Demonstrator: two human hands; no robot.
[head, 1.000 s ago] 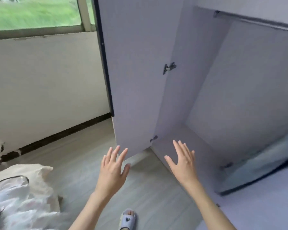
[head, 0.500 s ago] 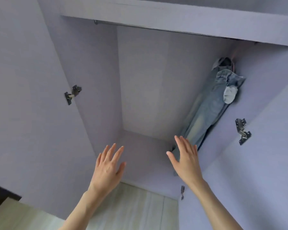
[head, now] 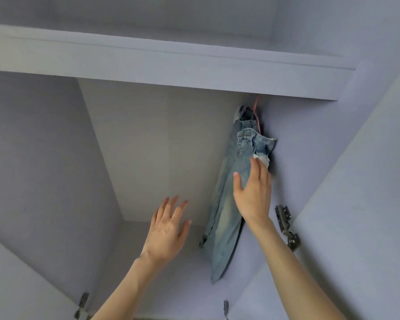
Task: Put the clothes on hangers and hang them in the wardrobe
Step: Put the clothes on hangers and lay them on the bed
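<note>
One pair of jeans (head: 226, 204) hangs inside the wardrobe (head: 148, 146); the right hand (head: 252, 192), fingers straight, touches them, the left hand (head: 166, 229) is relaxed and empty, so fetching another garment likely comes next.

Two bare forearms in view, no sleeves on either up to frame edge. Left hand (head: 165, 229) & right hand (head: 254, 195): no rings, no watch, no bracelets, no gloves. Nails short, unpainted as far as visible. Rest of the person out of frame.
</note>
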